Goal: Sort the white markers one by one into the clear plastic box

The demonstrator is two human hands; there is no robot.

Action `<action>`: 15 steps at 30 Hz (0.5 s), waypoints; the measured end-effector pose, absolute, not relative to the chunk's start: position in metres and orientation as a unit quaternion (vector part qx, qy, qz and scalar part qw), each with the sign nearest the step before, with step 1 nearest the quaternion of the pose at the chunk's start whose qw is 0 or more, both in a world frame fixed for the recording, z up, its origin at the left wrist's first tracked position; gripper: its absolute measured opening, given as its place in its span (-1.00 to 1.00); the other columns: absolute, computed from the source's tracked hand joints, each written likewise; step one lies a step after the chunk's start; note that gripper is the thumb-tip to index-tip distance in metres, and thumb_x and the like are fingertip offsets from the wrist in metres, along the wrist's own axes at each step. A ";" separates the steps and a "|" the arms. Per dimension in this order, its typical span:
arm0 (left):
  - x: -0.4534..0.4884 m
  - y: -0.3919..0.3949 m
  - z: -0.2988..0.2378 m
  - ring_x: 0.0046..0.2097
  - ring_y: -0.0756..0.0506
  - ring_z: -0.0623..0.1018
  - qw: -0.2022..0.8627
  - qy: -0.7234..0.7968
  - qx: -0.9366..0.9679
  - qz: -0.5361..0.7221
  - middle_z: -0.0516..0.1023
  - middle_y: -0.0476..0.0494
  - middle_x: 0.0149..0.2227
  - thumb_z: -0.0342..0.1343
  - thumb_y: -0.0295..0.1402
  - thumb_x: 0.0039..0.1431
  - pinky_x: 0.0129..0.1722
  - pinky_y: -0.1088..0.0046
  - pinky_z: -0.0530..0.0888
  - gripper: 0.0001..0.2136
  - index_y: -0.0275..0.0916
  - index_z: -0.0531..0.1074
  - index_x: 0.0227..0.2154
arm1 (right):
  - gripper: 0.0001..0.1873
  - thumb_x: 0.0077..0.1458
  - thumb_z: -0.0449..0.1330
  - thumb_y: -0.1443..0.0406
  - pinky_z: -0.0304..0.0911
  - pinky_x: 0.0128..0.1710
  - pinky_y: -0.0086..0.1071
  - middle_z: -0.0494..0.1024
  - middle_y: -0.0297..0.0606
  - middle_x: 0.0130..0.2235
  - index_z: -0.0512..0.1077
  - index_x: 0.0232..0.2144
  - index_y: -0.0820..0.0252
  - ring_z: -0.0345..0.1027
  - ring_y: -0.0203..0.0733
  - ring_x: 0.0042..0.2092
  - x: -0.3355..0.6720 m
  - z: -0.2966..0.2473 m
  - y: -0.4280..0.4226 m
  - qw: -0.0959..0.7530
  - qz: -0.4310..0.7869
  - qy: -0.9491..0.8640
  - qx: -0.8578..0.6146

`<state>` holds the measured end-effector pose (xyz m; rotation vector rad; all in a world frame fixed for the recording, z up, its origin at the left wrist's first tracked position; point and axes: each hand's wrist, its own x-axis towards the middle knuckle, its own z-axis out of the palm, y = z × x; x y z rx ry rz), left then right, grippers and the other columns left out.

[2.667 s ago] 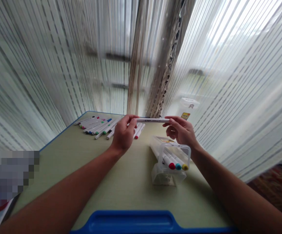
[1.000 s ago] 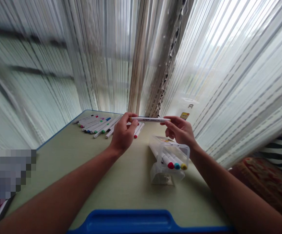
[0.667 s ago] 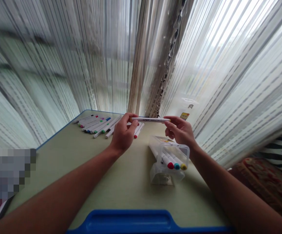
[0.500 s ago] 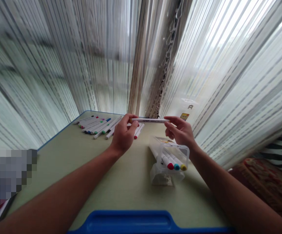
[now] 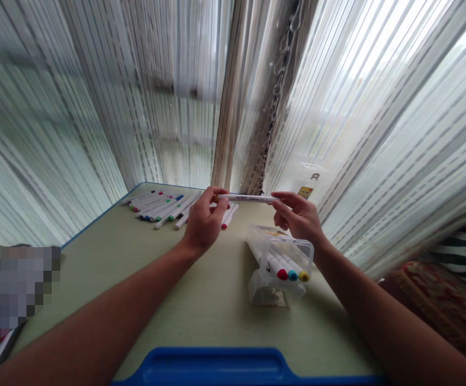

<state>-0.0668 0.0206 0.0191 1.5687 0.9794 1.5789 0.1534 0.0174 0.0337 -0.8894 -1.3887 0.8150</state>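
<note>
A white marker (image 5: 249, 198) is held level above the far part of the table, one end in each hand. My left hand (image 5: 204, 222) pinches its left end, where an orange tip shows. My right hand (image 5: 299, 217) pinches its right end with the fingertips. Just below my right hand lies a clear plastic case (image 5: 281, 265) with three markers in it, their red, blue and yellow caps facing me. A row of several white markers (image 5: 164, 206) with coloured caps lies on the table behind my left hand.
The pale green table (image 5: 200, 300) has a blue rim (image 5: 216, 367) along its near edge. Sheer striped curtains (image 5: 377, 134) hang close around the table's far and right sides. A zebra-patterned cushion (image 5: 458, 257) is at the right.
Both hands have kept their hold on the marker almost in place. An orange tip now shows at the left end. The head view has shifted a little.
</note>
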 end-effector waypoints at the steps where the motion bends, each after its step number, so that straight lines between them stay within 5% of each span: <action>1: -0.067 0.021 0.019 -0.59 0.12 0.30 0.349 0.377 0.604 0.609 0.51 -0.09 -0.29 0.10 -0.22 0.24 -0.72 0.67 0.20 -0.77 -0.24 0.43 -0.14 | -0.60 -0.05 0.43 0.06 0.03 -0.71 -0.49 0.51 -0.34 -0.40 0.55 -0.23 0.18 0.27 -0.42 -0.62 0.153 0.034 0.017 0.604 0.351 -0.601 -0.388; 15: -0.067 0.017 0.021 -0.60 0.12 0.30 0.359 0.377 0.604 0.604 0.46 -0.04 -0.36 0.08 -0.22 0.24 -0.70 0.65 0.25 -0.78 -0.25 0.40 -0.18 | -0.58 -0.05 0.45 0.11 0.01 -0.72 -0.51 0.48 -0.37 -0.43 0.55 -0.17 0.18 0.27 -0.42 -0.63 0.152 0.035 0.015 0.609 0.358 -0.599 -0.378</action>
